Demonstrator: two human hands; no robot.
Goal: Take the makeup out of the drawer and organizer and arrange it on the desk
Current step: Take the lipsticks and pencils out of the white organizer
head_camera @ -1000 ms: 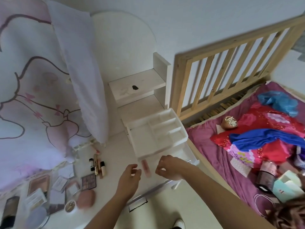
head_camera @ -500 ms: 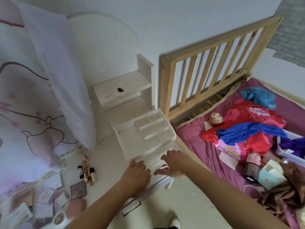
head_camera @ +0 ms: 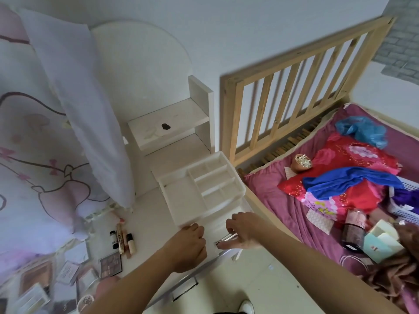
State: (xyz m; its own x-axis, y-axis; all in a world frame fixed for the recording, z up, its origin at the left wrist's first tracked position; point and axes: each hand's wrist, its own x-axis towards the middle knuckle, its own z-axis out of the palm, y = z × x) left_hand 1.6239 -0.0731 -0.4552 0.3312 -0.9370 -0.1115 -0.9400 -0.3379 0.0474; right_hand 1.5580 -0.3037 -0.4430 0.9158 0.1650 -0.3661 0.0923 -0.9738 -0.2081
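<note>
pinching a slim silver makeup stick (head_camera: 226, 237) in my right grip (head_camera: 243, 231), i hold it just over the open drawer (head_camera: 215, 225) under the white organizer (head_camera: 199, 193). my left grip (head_camera: 189, 245) is curled at the organizer's front edge; i cannot tell whether it holds anything. tubes (head_camera: 124, 241) and a palette (head_camera: 110, 265) lie on the counter (head_camera: 154, 214), left of both grips.

Bed rail (head_camera: 283, 87): pale wooden slats, at 1 o'clock.
Sheet (head_camera: 278, 200): purple-pink, at 3 o'clock, spread over the bed.
Pillow (head_camera: 335, 155): red, floral, lying on the sheet.
Blue cloth (head_camera: 349, 180): draped across the pillow.
Plastic bag (head_camera: 362, 130): light blue, at the pillow's 12 o'clock.
Curtain (head_camera: 86, 105): sheer white, at 10 o'clock.
Shoe (head_camera: 246, 307): white, at 6 o'clock.
</note>
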